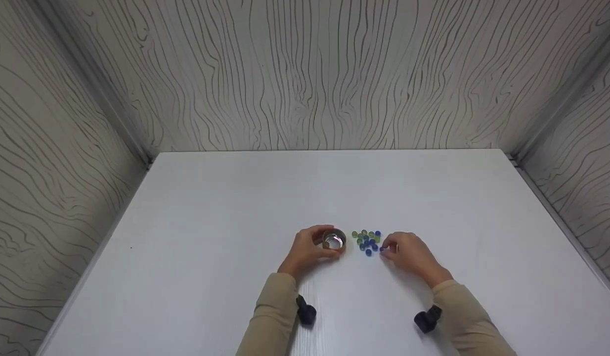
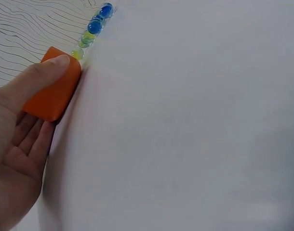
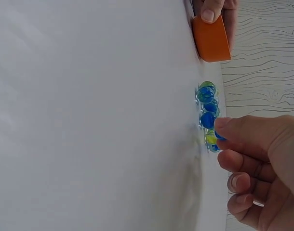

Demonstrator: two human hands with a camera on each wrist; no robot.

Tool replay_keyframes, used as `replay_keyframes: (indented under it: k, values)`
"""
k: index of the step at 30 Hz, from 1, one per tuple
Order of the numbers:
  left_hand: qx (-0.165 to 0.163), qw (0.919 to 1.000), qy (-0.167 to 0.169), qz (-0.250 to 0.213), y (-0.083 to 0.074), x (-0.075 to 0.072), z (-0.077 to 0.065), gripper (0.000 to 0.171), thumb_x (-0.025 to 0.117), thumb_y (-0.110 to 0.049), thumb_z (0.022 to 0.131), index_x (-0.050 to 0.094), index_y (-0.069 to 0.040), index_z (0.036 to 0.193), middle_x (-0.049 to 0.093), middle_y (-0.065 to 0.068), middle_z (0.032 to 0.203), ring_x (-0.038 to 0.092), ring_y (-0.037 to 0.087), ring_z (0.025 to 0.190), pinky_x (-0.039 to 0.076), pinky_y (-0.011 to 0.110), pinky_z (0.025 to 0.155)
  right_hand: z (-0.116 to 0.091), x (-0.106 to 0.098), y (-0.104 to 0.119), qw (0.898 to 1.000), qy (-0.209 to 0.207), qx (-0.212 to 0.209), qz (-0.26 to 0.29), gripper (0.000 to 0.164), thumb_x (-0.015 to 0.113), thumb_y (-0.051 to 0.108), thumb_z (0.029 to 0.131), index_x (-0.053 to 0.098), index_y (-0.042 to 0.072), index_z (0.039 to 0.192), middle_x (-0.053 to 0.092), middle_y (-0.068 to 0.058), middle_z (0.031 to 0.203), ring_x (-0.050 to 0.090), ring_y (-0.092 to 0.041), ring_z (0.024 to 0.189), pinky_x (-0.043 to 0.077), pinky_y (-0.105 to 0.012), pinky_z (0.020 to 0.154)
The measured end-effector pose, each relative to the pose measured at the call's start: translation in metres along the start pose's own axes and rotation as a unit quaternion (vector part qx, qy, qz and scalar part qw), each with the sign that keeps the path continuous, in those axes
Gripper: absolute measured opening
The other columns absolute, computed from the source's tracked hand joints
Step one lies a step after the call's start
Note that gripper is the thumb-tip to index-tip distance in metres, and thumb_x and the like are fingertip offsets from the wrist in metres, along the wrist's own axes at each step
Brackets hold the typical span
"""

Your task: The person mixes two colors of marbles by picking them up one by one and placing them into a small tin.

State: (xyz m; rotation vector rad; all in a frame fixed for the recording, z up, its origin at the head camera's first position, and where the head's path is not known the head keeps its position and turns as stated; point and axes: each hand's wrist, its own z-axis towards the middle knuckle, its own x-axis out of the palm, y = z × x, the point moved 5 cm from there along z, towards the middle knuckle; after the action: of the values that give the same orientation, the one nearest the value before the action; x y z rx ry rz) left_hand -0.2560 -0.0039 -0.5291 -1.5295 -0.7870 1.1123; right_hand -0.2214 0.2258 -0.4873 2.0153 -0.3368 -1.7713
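Note:
My left hand point(image 1: 306, 248) holds a small round cup point(image 1: 334, 239), orange outside and shiny metallic inside, standing on the table. In the left wrist view the thumb lies along the orange wall of the cup point(image 2: 58, 91), with fingers around the far side. Just right of it lies a cluster of glass marbles point(image 1: 367, 242), several blue and several yellow-green. At the cluster's right edge my right hand point(image 1: 409, 252) pinches a blue marble point(image 1: 382, 249) between thumb and forefinger. In the right wrist view that marble point(image 3: 219, 136) is mostly hidden behind the thumb.
A white table point(image 1: 226, 207) spreads under both hands. Panels with a wood-grain pattern point(image 1: 305, 79) rise behind it and at both sides. Black devices point(image 1: 306, 312) are strapped at both wrists, over beige sleeves.

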Motion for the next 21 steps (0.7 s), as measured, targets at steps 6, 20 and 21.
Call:
replay_keyframes:
  k: [6, 20, 21]
  values:
    - [0.005, 1.0, -0.003, -0.004, 0.001, 0.0, 0.001, 0.064, 0.085, -0.008, 0.068, 0.06, -0.002, 0.127, 0.065, 0.014, 0.126, 0.06, 0.028, 0.124, 0.049, 0.034, 0.108, 0.001, 0.001, 0.003, 1.0, 0.001, -0.005, 0.0, 0.013, 0.071, 0.012, 0.084, 0.072, 0.004, 0.094, 0.063, -0.003, 0.077, 0.051, -0.014, 0.074, 0.044, -0.026, 0.067]
    - [0.012, 0.9998, 0.0, -0.013, 0.001, 0.0, 0.002, 0.063, 0.084, -0.004, 0.069, 0.059, -0.001, 0.127, 0.065, 0.017, 0.126, 0.06, 0.03, 0.123, 0.049, 0.037, 0.108, 0.003, 0.0, 0.014, 0.999, -0.019, -0.025, -0.015, 0.009, 0.072, 0.011, 0.083, 0.072, 0.005, 0.089, 0.062, -0.003, 0.075, 0.05, -0.012, 0.072, 0.043, -0.025, 0.064]
    - [0.01, 0.9999, -0.001, -0.01, 0.001, 0.0, 0.002, 0.063, 0.084, -0.006, 0.069, 0.06, -0.002, 0.127, 0.065, 0.017, 0.126, 0.061, 0.03, 0.123, 0.049, 0.036, 0.108, 0.004, 0.0, 0.014, 0.999, -0.019, -0.024, -0.015, 0.009, 0.072, 0.011, 0.083, 0.072, 0.005, 0.089, 0.062, -0.002, 0.075, 0.05, -0.012, 0.072, 0.043, -0.025, 0.063]
